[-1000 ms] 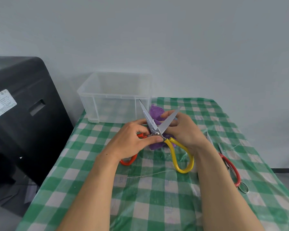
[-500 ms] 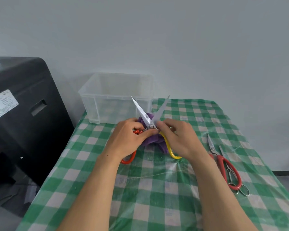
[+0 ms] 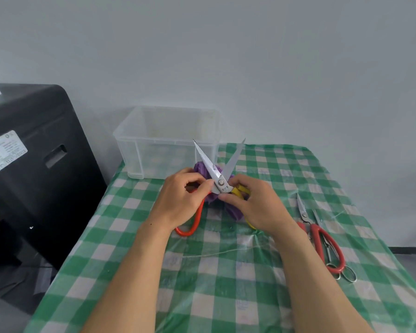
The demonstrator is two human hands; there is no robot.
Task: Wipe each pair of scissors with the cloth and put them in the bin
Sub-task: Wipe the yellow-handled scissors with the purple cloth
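Holding the scissors (image 3: 220,182) blades-open in both hands, just above the counter (image 3: 226,284). The left hand (image 3: 178,200) curls round the orange handle shank, its thumb pressing beside the pivot. The right hand (image 3: 257,205) pinches the yellow shank on the pivot's other side. The purple cloth (image 3: 199,168) is bunched under and behind both sets of fingers; we cannot tell whether the right fingers also clamp it. The blade tips point away from the fingers toward the clear bin (image 3: 139,140) just beyond.

We judge the scissors stiff, with slick, sharp-edged steel, so we hold at the handles or pivot and wipe from the spine side. The cloth is soft and will bunch. A red-handled pair (image 3: 322,236) and a small steel pair (image 3: 346,276) lie right of the right fingers.
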